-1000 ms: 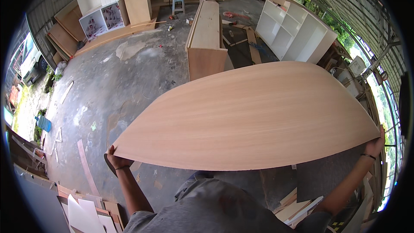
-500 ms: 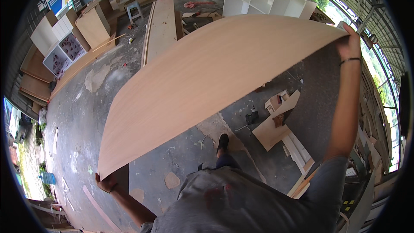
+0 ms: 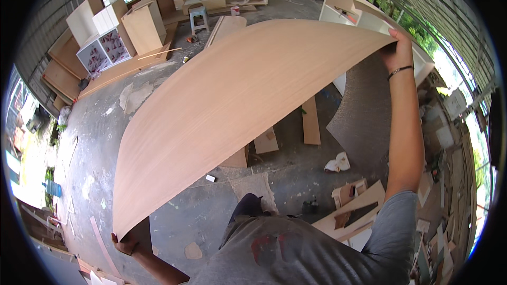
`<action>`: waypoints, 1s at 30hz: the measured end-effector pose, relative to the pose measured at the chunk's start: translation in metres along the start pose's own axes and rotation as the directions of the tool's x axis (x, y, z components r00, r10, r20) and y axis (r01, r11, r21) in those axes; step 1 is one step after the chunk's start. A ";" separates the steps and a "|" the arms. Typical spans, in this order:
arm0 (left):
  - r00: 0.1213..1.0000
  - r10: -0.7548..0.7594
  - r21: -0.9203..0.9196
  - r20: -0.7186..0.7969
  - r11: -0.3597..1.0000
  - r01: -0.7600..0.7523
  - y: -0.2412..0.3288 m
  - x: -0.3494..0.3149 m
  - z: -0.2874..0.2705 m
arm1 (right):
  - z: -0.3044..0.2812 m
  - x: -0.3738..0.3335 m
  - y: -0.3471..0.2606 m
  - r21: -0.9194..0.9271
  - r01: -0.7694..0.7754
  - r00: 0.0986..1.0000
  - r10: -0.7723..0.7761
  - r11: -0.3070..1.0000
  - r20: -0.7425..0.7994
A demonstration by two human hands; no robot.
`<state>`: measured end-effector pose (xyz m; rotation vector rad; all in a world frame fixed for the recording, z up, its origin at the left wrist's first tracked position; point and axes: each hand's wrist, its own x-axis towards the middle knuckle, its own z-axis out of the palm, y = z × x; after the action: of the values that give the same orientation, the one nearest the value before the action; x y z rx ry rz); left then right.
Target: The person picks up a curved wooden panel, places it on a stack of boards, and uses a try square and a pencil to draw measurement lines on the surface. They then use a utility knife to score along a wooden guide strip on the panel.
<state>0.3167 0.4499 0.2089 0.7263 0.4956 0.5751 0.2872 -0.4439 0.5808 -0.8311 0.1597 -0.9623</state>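
A wide wood sheet [image 3: 237, 95] blocks the way ahead, leaving room over the floor [image 3: 97, 142] at left.

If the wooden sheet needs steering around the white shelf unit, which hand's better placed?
Likely the right hand: it grips the right end of the wooden sheet, seen against the white shelf unit. The left hand grips the left end, across the view.

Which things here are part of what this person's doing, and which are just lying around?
In use:
- wood-grain sheet, bowed
- left hand and right hand, gripping its opposite ends

Seemingly just around:
- light-blue stool
- blue water jug
- pale narrow board
- pinkish strip
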 end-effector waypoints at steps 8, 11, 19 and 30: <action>0.983 0.103 0.030 -0.153 0.995 -0.099 -0.100 -0.017 0.082 | -0.002 0.174 0.118 -0.091 -0.132 0.978 0.145 0.987 0.147; 0.965 0.253 0.245 -0.064 0.942 -0.231 -0.142 -0.021 0.117 | 0.002 0.239 0.156 -0.109 -0.120 0.991 0.125 0.987 0.045; 0.982 0.109 -0.001 -0.158 0.994 -0.110 -0.202 -0.050 0.215 | -0.024 0.421 0.260 -0.127 -0.335 0.942 0.336 0.934 -0.013; 0.879 0.241 -0.080 -0.411 0.951 -0.298 -0.344 -0.168 0.380 | -0.049 0.682 0.431 -0.085 -0.488 0.872 0.488 0.868 -0.027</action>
<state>0.5278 -0.0458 0.2407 0.5441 0.7276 1.0242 0.9490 -0.8732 0.4067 -0.8166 0.4010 -0.4787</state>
